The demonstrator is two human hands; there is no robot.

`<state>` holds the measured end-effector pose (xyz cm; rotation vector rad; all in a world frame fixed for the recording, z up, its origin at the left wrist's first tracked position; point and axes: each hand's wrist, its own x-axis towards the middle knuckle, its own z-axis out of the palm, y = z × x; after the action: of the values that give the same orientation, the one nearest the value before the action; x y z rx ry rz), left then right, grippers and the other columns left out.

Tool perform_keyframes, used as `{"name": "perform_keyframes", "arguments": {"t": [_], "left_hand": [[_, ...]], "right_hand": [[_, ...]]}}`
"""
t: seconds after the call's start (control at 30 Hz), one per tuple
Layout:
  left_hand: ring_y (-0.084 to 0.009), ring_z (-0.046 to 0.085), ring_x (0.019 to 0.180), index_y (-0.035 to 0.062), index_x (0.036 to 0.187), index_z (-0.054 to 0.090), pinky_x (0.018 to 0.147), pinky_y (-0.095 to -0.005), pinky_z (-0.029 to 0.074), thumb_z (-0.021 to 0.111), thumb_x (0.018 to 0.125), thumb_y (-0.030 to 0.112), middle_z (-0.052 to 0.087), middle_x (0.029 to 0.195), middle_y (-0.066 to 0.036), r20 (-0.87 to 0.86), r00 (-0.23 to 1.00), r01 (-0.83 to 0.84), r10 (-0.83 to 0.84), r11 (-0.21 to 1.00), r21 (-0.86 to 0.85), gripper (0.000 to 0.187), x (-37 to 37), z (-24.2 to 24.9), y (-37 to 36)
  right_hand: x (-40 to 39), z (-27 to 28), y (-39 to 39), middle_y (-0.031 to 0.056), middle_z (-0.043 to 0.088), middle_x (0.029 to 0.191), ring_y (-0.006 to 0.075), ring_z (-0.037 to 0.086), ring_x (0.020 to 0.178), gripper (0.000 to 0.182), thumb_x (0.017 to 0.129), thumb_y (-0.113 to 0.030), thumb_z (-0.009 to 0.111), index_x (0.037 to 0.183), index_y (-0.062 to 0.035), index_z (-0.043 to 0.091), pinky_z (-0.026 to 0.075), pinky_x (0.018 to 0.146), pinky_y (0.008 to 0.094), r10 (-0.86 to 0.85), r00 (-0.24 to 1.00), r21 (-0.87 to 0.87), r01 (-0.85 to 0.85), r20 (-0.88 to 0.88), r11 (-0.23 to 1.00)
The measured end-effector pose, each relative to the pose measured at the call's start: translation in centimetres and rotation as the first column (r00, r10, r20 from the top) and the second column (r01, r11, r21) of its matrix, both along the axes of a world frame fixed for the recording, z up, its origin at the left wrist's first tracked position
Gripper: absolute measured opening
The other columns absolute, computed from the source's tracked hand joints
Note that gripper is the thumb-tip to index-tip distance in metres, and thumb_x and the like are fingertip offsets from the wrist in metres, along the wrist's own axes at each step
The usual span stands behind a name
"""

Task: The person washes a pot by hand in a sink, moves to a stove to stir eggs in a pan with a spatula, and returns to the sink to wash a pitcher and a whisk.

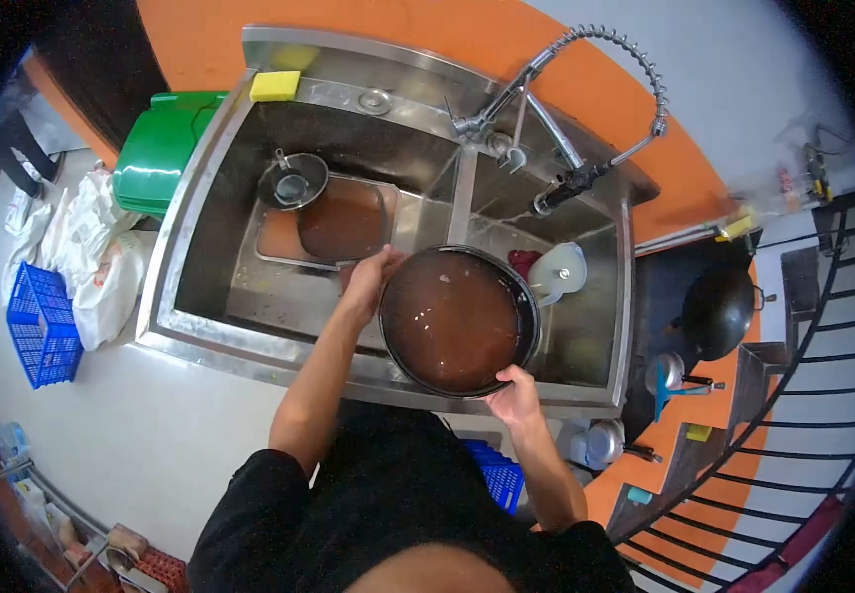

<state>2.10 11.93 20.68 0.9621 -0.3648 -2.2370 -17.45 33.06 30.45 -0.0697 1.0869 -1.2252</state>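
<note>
Head view, looking straight down: the steel double sink [185, 296] fills the centre of the frame, its left basin holding a rectangular tray [343, 219] of brown water and a small round strainer [292, 182] above it. Over the divider and the right basin, just below centre, sits the big round pan [457, 321], full of murky brown liquid and held level. The left hand [368, 277] grips its upper-left rim, fingers curled over the edge; the right hand [514, 392] clamps the lower-right rim, thumb on top. Upper right, the coiled spray faucet [586, 109] arches over the right basin, where a white jug [558, 269] lies beside the pan. Far left, a green bin [156, 148] and a blue crate [44, 326] on the floor. Smallest of all, a yellow sponge [275, 85] on the sink's upper-left ledge.
</note>
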Motion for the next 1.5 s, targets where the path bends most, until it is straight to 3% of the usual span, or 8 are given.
{"name": "perform_keyframes", "arguments": {"t": [0.17, 0.23, 0.33, 0.43, 0.73, 0.87, 0.93, 1.5], "left_hand": [[-0.0259, 0.059, 0.104, 0.0088, 0.126, 0.047, 0.09, -0.0357, 0.045, 0.046, 0.092, 0.025, 0.062, 0.113, -0.011, 0.347, 0.92, 0.36, -0.18, 0.734, -0.575, 0.038, -1.6, -11.6, -3.3], [-0.0262, 0.049, 0.119, 0.0065, 0.133, 0.043, 0.1, -0.035, 0.037, 0.049, 0.088, 0.019, 0.051, 0.13, -0.013, 0.805, 0.58, 0.799, 0.127, 0.102, -0.592, 0.048, 0.1, -4.2, -2.6], [-0.0248, 0.053, 0.11, 0.0068, 0.125, 0.049, 0.092, -0.0344, 0.042, 0.051, 0.087, 0.023, 0.056, 0.121, -0.011, 0.73, 0.683, 0.635, 0.017, 0.48, -0.605, 0.041, -0.1, -6.7, -2.4], [-0.0233, 0.057, 0.1, 0.0071, 0.117, 0.054, 0.083, -0.0337, 0.046, 0.052, 0.087, 0.026, 0.06, 0.112, -0.009, 0.259, 0.961, -0.095, 0.099, 0.995, -0.028, 0.036, -0.6, -9.7, -2.2], [-0.0225, 0.061, 0.088, 0.0036, 0.108, 0.059, 0.073, -0.034, 0.05, 0.043, 0.09, 0.025, 0.064, 0.103, -0.009, 0.165, 0.928, -0.368, 0.335, 0.896, 0.247, 0.032, -0.3, -11.3, -2.6], [-0.0254, 0.061, 0.091, 0.0023, 0.11, 0.058, 0.077, -0.0372, 0.051, 0.037, 0.091, 0.023, 0.063, 0.105, -0.011, 0.049, 0.994, -0.079, 0.098, 0.952, -0.294, 0.035, -1.6, -20.5, -3.7], [-0.0265, 0.061, 0.093, -0.0001, 0.11, 0.057, 0.082, -0.0402, 0.05, 0.034, 0.092, 0.024, 0.063, 0.106, -0.013, -0.174, 0.922, -0.286, 0.347, 0.91, 0.301, 0.038, -0.8, -17.7, -3.4], [-0.0128, 0.054, 0.056, 0.0077, 0.089, 0.061, 0.042, -0.0245, 0.037, 0.047, 0.085, 0.015, 0.061, 0.077, -0.002, 0.09, 0.887, -0.462, 0.454, 0.857, 0.227, 0.016, 0.4, -13.6, -2.2]], "right_hand": [[1.7, 1.5, -0.5, 0.0207, 0.049, 0.127, 0.0401, 0.048, 0.117, 0.061, 0.068, -0.011, 0.049, 0.127, 0.0026, 0.041, 0.039, 0.096, 0.0606, -0.07, 0.996, 0.052, 0.073, -0.051, 0.996], [2.0, 2.1, -0.7, 0.0212, 0.048, 0.128, 0.0416, 0.048, 0.116, 0.062, 0.068, -0.012, 0.049, 0.128, 0.0024, 0.04, 0.039, 0.094, 0.0628, -0.065, 0.997, 0.061, 0.068, -0.046, 0.996], [2.4, 2.7, -1.0, 0.0218, 0.045, 0.13, 0.0444, 0.047, 0.115, 0.064, 0.069, -0.012, 0.05, 0.13, 0.0021, 0.037, 0.04, 0.089, 0.0672, -0.068, 0.997, 0.07, 0.07, -0.03, 0.995], [2.9, 3.4, -1.2, 0.0221, 0.043, 0.131, 0.0462, 0.047, 0.115, 0.065, 0.07, -0.011, 0.051, 0.131, 0.002, 0.034, 0.041, 0.087, 0.0695, -0.066, 0.997, 0.083, 0.07, -0.044, 0.994], [3.8, 4.5, -2.3, 0.0228, 0.043, 0.131, 0.0473, 0.045, 0.116, 0.066, 0.068, -0.012, 0.05, 0.13, 0.0025, 0.036, 0.04, 0.088, 0.0694, -0.034, 0.996, 0.131, 0.045, -0.081, 0.99], [4.0, 4.7, -2.4, 0.0241, 0.042, 0.131, 0.0483, 0.044, 0.117, 0.067, 0.066, -0.013, 0.05, 0.13, 0.0029, 0.035, 0.04, 0.088, 0.0692, -0.035, 0.99, 0.149, 0.056, -0.139, 0.987], [4.3, 5.1, -2.6, 0.0247, 0.042, 0.131, 0.0483, 0.044, 0.117, 0.067, 0.067, -0.013, 0.049, 0.13, 0.0035, 0.035, 0.04, 0.088, 0.0692, -0.028, 0.989, 0.143, 0.049, -0.145, 0.989], [4.9, 5.5, -3.7, 0.0262, 0.042, 0.13, 0.0486, 0.044, 0.116, 0.066, 0.066, -0.012, 0.05, 0.128, 0.0056, 0.035, 0.041, 0.088, 0.0678, -0.023, 0.99, 0.161, 0.046, -0.142, 0.986]]}}
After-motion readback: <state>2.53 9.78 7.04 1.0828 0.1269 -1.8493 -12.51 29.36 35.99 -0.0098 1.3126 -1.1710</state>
